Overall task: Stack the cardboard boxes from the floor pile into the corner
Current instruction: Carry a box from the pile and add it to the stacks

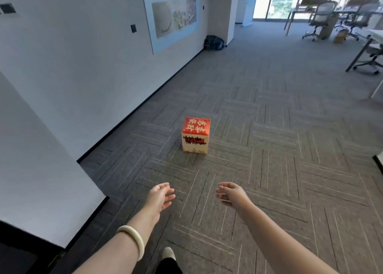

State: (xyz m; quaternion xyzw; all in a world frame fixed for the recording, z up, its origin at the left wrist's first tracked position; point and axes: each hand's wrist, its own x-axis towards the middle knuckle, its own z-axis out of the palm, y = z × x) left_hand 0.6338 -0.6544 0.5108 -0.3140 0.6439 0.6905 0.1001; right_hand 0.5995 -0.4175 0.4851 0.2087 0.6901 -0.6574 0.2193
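Left hand [160, 197] and right hand [231, 192] empty, loose-fingered, over grey carpet [269, 149] before box [195, 135].

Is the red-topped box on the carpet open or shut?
Shut: the box has a flat, unbroken red top, with no flaps raised.

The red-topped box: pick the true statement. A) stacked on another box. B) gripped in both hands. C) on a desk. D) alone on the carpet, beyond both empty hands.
D: the box stands on the carpet, with the left hand and right hand open, empty and short of it.
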